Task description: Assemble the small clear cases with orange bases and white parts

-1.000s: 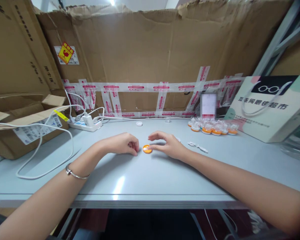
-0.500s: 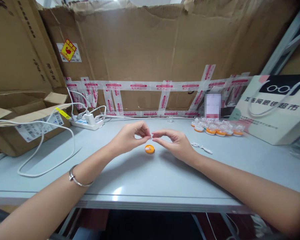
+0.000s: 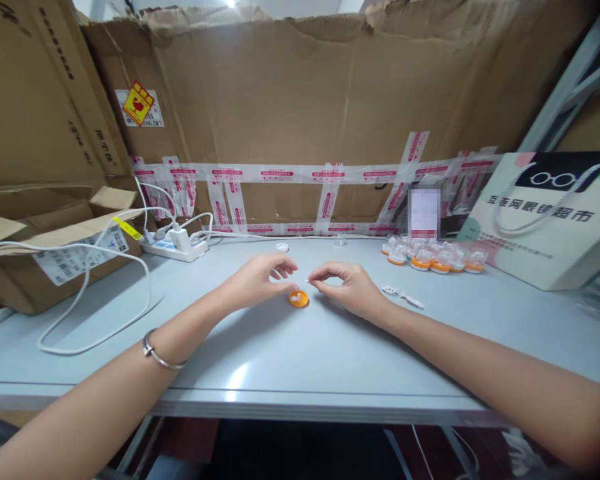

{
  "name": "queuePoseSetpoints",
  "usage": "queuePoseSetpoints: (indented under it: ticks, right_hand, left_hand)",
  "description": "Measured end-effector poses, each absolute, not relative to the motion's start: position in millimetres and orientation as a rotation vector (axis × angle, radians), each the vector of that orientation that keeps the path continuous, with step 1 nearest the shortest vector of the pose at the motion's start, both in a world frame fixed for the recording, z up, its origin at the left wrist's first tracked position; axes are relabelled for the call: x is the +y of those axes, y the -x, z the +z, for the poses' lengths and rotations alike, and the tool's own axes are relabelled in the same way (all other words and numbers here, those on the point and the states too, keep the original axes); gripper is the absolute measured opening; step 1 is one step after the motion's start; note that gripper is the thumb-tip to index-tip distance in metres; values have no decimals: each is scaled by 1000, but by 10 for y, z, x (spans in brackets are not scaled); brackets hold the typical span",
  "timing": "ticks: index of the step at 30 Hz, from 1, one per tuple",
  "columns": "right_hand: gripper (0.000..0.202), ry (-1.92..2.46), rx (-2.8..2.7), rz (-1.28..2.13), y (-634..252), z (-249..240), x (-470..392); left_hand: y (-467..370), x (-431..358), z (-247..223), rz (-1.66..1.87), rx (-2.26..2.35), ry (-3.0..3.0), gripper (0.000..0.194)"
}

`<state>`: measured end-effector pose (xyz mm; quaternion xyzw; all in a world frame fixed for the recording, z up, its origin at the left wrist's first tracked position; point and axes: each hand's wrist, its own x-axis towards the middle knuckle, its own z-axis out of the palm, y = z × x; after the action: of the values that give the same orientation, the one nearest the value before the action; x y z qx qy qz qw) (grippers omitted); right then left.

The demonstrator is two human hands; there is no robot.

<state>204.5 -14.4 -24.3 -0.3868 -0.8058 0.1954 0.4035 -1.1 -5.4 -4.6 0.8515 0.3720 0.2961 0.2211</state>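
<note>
A small round orange piece with white bits inside lies on the table between my hands. My left hand is just left of it, thumb and fingers apart, the thumb tip close to its rim. Over to the right, my right hand pinches a tiny white piece between thumb and forefinger; its exact kind is too small to tell. Beyond my left hand rests a small white round cap. White plastic strips lie right of my right hand.
Several clear-topped pieces with orange bases cluster at the back right, beside a paper bag. A white power strip with cables and an open cardboard box stand left. A large taped carton walls the back.
My hands have drawn apart; the left has opened and dropped slightly. The tiny white piece stays in my right fingertips. The white cap behind my left hand has come into view.
</note>
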Motion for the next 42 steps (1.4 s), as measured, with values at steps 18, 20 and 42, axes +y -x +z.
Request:
queuePoseSetpoints:
  ticks: [18, 20, 42]
  right_hand:
    - [14, 696, -2450, 200, -2041, -318, -108]
    - [14, 699, -2454, 209, -2039, -310, -115]
    - [17, 849, -2359, 501, -2132, -241, -91]
  left_hand:
    - [-25, -42, -141, 514, 1036, -2459, 38]
    - [-27, -43, -139, 513, 1037, -2453, 37]
    - [14, -27, -107, 470, 1037, -2472, 40]
